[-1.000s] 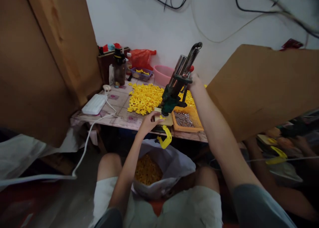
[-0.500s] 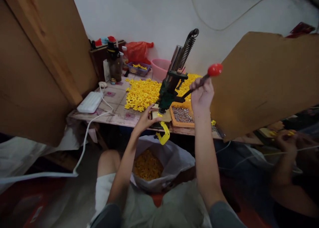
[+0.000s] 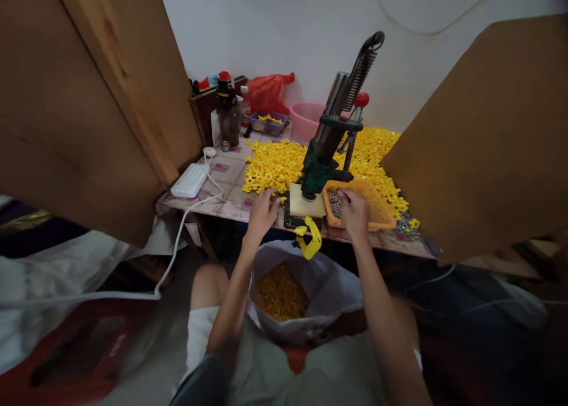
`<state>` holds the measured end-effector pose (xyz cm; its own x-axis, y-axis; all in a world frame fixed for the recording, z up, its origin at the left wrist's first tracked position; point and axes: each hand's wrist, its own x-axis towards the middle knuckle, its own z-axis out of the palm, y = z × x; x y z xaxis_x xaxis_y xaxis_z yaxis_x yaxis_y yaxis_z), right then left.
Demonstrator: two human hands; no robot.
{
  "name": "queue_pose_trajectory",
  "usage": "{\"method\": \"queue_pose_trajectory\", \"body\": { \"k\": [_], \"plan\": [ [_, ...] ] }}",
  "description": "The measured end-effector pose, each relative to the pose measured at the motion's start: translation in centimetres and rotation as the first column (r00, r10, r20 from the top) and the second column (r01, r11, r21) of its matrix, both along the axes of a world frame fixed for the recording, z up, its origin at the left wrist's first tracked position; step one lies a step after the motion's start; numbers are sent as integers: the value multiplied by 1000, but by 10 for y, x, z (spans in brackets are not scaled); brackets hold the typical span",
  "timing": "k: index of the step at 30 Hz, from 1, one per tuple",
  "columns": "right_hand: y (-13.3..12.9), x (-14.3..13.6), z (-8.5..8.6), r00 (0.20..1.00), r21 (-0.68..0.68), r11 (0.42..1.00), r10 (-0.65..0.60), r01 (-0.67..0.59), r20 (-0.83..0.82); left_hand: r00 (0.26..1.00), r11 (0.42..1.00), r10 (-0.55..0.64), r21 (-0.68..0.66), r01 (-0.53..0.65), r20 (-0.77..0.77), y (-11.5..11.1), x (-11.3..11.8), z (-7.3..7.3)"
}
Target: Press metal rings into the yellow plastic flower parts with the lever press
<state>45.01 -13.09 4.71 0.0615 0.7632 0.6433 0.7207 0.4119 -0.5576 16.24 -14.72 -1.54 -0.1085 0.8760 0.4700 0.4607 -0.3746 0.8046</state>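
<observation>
A green hand press with a red-knobbed lever stands at the table's front edge on a pale block. My left hand rests on the table just left of that block, at the near edge of a heap of yellow plastic parts; whether it holds one I cannot tell. My right hand reaches into the orange tray of small metal pieces, fingers curled down. A yellow clamp hangs below the press.
A white bag of yellow parts sits between my knees. A white power adapter and cable lie at the table's left. Bottles, a pink bowl and a red bag stand at the back. Brown boards flank both sides.
My right hand let go of the red-knobbed lever, which swung back up, and dropped into the orange tray. My left hand drew back from the block to the yellow heap's edge.
</observation>
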Motion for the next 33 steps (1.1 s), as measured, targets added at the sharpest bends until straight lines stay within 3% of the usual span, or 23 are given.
{"method": "queue_pose_trajectory", "body": {
  "k": [3, 6, 8, 11, 15, 19, 21, 23, 26, 30, 33],
  "plan": [
    [2, 0, 2, 998, -56, 997, 55, -53, 27, 967, 1000, 29, -3, -31, -252, 0, -3, -2],
    [2, 2, 3, 997, -78, 995, 63, -59, 52, 946, 997, 62, -13, -70, -317, -2, 0, -1],
    [1, 1, 4, 996, -93, 993, 71, -65, 57, 965, 998, 67, 0, -69, -252, -2, 2, 0],
    [-1, 0, 5, 997, -125, 989, 79, -75, 22, 1000, 999, -6, 32, 7, -18, 1, 4, 2],
    [-4, 0, 8, 986, -172, 978, 99, -122, -138, 946, 982, -187, 17, 190, 263, 4, 16, 2],
    [-7, 6, 12, 917, -169, 956, 166, -239, -362, 899, 967, -229, -17, 254, 373, 4, 26, 2],
    [-9, 7, 15, 908, -162, 948, 200, -274, -368, 891, 959, -258, -10, 282, 372, 3, 26, 3],
    [-13, 1, 19, 928, -145, 942, 257, -303, -270, 903, 957, -268, -17, 290, 336, 2, 23, 6],
    [-23, -19, 28, 930, -104, 926, 368, -364, 21, 930, 954, -267, -64, 292, 254, -1, 20, 11],
    [-35, -50, 33, 810, -66, 929, 352, -365, 470, 913, 929, -343, -64, 364, 221, -4, 18, 16],
    [-40, -60, 27, 701, -61, 936, 301, -346, 647, 900, 921, -363, -53, 386, 242, -5, 18, 16]
  ]
}}
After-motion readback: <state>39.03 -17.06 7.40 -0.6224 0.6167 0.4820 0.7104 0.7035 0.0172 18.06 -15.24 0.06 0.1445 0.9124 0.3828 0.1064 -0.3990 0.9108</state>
